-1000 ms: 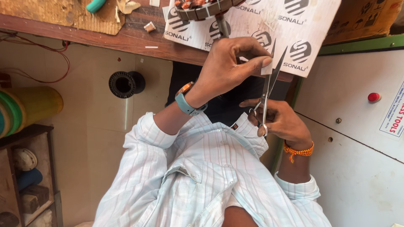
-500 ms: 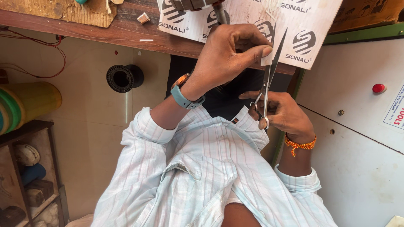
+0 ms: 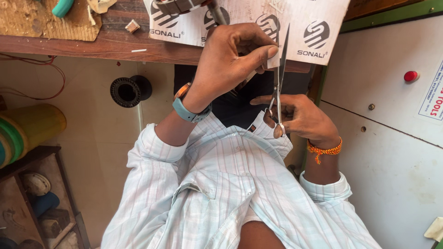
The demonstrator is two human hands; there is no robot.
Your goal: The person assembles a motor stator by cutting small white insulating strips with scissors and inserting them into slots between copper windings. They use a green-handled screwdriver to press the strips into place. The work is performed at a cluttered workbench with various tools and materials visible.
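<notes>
A printed sheet (image 3: 258, 23) is laid on the workbench (image 3: 92, 44), overhanging its front edge near the right end; a small block (image 3: 132, 26) is set on the bench left of the sheet, and a rough board (image 3: 41, 20) lies at the bench's left end; the left hand (image 3: 235, 57) is held at the front edge before the sheet, with the scissors (image 3: 278, 78) just to its right, blades raised up over the sheet's lower edge; the right hand (image 3: 300, 115) is placed below them, in the handles; a spool (image 3: 130, 90) is seen below the bench edge, left of the hands; a shelf (image 3: 32, 198) stands at the lower left; a cabinet (image 3: 392, 138) is set at the right
</notes>
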